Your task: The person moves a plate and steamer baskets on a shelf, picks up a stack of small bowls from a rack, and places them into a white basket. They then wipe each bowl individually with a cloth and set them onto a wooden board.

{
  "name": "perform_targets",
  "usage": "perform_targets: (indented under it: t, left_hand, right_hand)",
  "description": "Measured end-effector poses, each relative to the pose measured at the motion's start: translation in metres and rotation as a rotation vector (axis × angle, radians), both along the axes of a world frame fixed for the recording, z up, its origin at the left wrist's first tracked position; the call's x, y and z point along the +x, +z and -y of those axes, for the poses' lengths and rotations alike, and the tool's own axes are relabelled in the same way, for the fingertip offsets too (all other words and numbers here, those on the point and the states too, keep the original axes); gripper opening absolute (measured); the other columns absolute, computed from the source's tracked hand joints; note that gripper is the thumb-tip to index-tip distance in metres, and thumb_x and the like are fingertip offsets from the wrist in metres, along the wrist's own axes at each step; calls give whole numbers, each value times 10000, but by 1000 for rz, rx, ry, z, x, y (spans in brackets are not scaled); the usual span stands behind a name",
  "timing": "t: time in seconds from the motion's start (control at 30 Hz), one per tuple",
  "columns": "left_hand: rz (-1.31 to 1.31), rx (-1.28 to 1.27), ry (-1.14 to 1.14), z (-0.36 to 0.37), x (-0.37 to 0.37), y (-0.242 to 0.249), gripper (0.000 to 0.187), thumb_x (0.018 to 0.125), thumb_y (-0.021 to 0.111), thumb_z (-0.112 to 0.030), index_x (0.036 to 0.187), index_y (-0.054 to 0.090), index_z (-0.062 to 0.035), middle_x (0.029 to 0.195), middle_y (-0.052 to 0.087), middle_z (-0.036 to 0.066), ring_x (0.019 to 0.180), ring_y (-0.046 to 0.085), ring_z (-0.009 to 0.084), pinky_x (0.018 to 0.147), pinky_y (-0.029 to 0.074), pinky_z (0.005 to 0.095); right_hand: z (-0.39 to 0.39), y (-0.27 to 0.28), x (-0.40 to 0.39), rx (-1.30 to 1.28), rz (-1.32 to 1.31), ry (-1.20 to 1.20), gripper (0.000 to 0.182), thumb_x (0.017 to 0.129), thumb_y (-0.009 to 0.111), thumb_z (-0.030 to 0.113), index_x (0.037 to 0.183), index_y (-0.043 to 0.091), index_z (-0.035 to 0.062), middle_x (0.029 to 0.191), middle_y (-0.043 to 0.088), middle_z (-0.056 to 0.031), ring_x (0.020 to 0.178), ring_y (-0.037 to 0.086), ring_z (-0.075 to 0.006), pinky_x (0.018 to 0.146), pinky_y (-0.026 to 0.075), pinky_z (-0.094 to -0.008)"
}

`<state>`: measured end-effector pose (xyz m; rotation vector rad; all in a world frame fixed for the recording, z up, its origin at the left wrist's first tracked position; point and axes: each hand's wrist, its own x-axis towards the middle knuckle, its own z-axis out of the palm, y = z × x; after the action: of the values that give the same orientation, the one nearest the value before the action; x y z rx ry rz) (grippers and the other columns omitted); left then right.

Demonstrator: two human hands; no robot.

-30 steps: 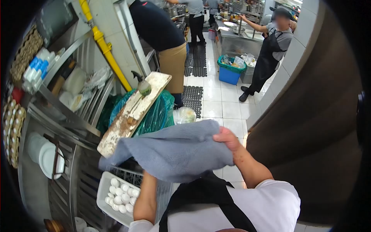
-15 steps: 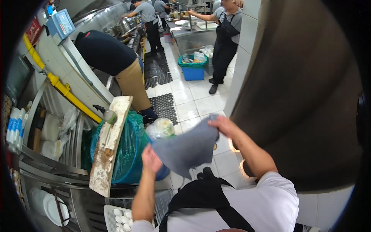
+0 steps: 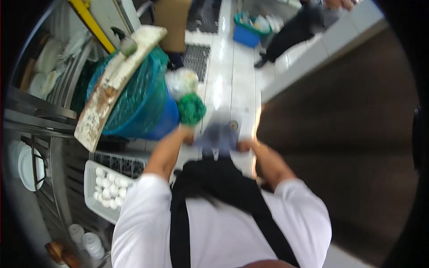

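At the far left one white plate (image 3: 27, 166) stands on edge in a steel rack; below it, near the bottom edge, two small stacks of white cups (image 3: 85, 239) sit on the floor, partly cut off by the dark rim of the view; just right of them one white crate (image 3: 99, 190) holds round white pieces, too many and too blurred to count; above it one long, stained board (image 3: 107, 85) lies across one blue bin lined with a green bag (image 3: 140, 96), with one small spray bottle (image 3: 126, 43) on the board's upper end; two tied bags, one pale (image 3: 182, 81) and one green (image 3: 191, 108), hang just beside the bin.

In the middle, the left hand (image 3: 184, 133) and the right hand (image 3: 247, 146) hold one grey cloth (image 3: 217, 135) between them, low and close to the body, just above the black apron (image 3: 214, 183); the whole middle is smeared by motion, so I cannot tell whether the fingers pinch the cloth or wrap around it, and the cloth's edges melt into the floor tiles behind.

At the top, one blue tub (image 3: 247, 35) stands on the tiles; a co-worker in dark clothes (image 3: 292, 29) beside it is cut off above the waist; the right is a brown wall.

Half a second ago the cloth was held up and spread wide at chest height; it is now bunched smaller and lower, and the view has tipped down.
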<state>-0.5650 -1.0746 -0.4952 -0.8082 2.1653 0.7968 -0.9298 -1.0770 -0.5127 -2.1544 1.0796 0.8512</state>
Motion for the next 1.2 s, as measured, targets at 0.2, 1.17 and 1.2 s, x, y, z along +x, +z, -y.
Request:
perform_targets:
  t: [0.2,1.17,1.2]
  left_hand:
    - [-233,551,1812,-182,63,29,269,880,602,-283,977,684,-46,904,679,83,756,605,209,674,495,401]
    - [-1559,260,2249,-199,136,87,177,993,495,-225,1088,562,-92,1052,657,47,889,640,156,747,518,318]
    - [-1592,228,2224,-187,132,123,169,991,501,-228,1073,565,-94,1036,659,40,885,643,145,726,521,305]
  right_hand:
    - [-68,-9,-1,139,292,250,330,889,589,358,920,694,46,807,691,-137,741,652,-225,699,521,-387]
    - [12,137,82,760,1127,-1173,298,968,537,242,1105,620,-9,1029,658,-65,935,605,-167,838,490,-334]
    - [20,154,97,764,1180,-1165,303,975,534,243,1113,612,-16,1035,657,-74,929,609,-169,843,491,-328]
